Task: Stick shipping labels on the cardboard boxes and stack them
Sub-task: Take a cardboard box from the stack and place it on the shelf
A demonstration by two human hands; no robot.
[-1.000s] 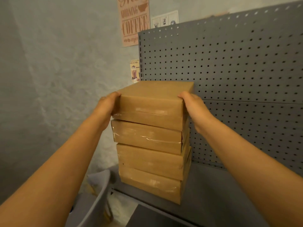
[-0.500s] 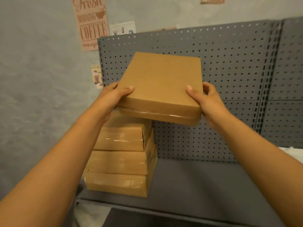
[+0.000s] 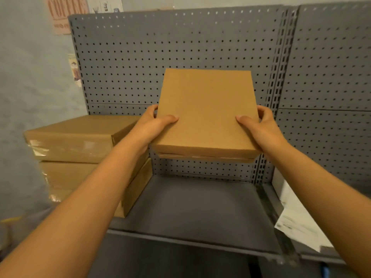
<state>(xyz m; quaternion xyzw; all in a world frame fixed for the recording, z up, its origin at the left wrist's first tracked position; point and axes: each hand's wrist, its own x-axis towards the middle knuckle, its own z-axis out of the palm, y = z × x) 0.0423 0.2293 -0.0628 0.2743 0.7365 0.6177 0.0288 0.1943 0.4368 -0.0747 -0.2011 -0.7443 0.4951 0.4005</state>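
A flat box (image 3: 206, 113) is held in the air in front of the pegboard (image 3: 200, 47), above the bare middle of the grey shelf (image 3: 196, 209). It is grasped by both hands at its near corners: the left hand (image 3: 154, 123) wraps the left edge and the right hand (image 3: 259, 127) the right edge, each with the thumb laid flat on the top face and the fingers curled underneath. This two-sided hold is judged to keep the wide, thin box level and to stop it from tilting. The top face is turned up toward the camera and is plain brown; no label is seen on it.

To the left, a stack (image 3: 80, 155) of similar boxes stands on the shelf near the wall, partly hidden by the left forearm. At least three boxes can be counted; the lowest part is covered. Shiny tape is seen on their front sides. The held box is well apart from the stack, to its right.

At the right edge of the shelf, white papers (image 3: 297, 219) lie flat; these are probably the labels, though their print is too blurred to read. The box is likely held over the open shelf so that it can be set down near the papers and labelled.
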